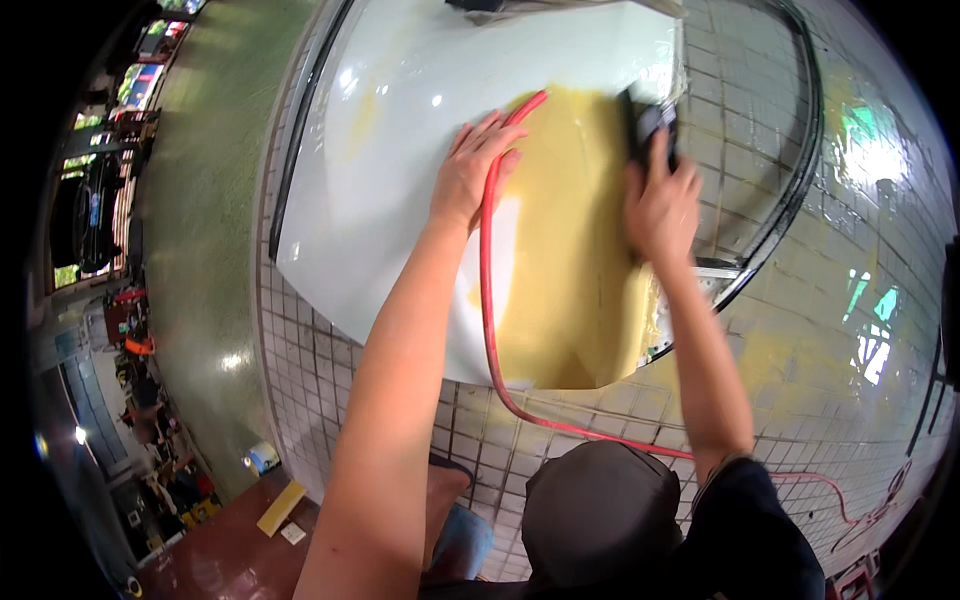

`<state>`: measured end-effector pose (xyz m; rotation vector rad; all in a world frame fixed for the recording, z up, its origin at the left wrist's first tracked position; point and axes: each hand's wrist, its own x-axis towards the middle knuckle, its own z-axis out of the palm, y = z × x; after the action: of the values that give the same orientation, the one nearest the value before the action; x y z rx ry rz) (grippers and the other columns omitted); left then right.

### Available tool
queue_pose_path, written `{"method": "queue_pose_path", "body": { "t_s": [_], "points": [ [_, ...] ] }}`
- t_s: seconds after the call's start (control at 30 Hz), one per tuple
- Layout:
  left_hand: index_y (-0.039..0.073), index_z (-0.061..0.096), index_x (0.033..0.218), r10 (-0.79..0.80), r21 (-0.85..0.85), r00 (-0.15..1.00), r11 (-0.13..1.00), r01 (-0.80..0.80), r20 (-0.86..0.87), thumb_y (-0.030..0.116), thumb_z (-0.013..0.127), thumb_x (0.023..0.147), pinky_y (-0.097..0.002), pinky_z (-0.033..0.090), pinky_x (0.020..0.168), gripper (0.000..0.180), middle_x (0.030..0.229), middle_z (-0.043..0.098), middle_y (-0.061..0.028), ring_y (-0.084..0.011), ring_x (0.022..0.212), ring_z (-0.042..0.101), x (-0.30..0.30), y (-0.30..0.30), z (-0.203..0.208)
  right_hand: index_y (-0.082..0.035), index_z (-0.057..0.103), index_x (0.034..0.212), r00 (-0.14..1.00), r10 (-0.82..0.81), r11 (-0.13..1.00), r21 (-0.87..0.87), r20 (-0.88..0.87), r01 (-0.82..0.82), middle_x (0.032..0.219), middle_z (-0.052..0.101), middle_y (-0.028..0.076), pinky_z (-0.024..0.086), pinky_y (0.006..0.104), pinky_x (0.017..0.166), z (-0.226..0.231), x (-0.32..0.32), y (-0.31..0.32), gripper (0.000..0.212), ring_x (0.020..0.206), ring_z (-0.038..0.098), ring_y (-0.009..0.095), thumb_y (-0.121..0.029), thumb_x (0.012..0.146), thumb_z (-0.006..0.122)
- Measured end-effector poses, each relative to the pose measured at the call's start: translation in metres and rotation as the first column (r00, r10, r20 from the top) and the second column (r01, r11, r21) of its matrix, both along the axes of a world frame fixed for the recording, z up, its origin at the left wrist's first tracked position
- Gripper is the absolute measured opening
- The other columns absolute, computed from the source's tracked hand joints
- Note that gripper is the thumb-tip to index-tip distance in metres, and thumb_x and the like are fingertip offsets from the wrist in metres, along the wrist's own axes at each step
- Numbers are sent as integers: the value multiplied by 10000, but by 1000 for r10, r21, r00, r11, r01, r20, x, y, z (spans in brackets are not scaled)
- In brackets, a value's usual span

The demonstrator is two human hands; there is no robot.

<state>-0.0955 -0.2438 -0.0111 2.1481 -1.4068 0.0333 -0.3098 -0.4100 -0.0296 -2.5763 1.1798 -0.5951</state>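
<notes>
A white car door (390, 190) lies flat before me, a broad band of yellow filler (560, 240) along its right part. My left hand (482, 165) rests on the white paint beside the filler, its fingers curled about a red hose (487, 270); the hose's free end points onto the yellow area. On the filler's far right edge, my right hand (665, 205) grips a black sanding block (650, 130). Motion smears this hand and the block, so the block's details and underside cannot be made out.
Wet-looking tiles (800, 400) surround the door, yellowish on the right. The door's black-edged window frame (800, 180) curves along the right. The hose trails right across the tiles. Lower left, a reddish-brown surface (215, 545) bears a yellow strip (281, 508).
</notes>
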Motion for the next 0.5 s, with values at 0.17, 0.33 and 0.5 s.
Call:
{"method": "queue_pose_path", "body": {
  "t_s": [0.17,0.33,0.5],
  "points": [
    [174,688,1287,22,21,1000,1000,-22,-11,257,609,1064,-497,367,1247,251,1445,673,-106,-290,1477,517,-1,16,11,-102,393,1661,970,238,966,117,-47,-231,1383,526,352,554,540,940,13,-83,102,811,1140,589,508,-262,948,743],
    [170,688,1289,9,-22,999,1000,-9,-40,250,596,1071,-488,370,1249,250,1430,677,-142,-309,1461,533,-2,2,11,-133,440,1629,995,100,995,9,10,-100,1301,588,256,566,519,877,-1,4,-34,705,1111,611,442,-354,1005,682],
    [158,692,1287,10,-12,1000,1000,-11,-29,243,593,1069,-495,378,1241,254,1421,680,-155,-317,1453,540,-1,10,6,-90,412,1643,997,71,997,39,-3,-71,1340,542,325,571,534,896,4,-13,37,750,1164,584,475,-309,987,704]
  ]
}}
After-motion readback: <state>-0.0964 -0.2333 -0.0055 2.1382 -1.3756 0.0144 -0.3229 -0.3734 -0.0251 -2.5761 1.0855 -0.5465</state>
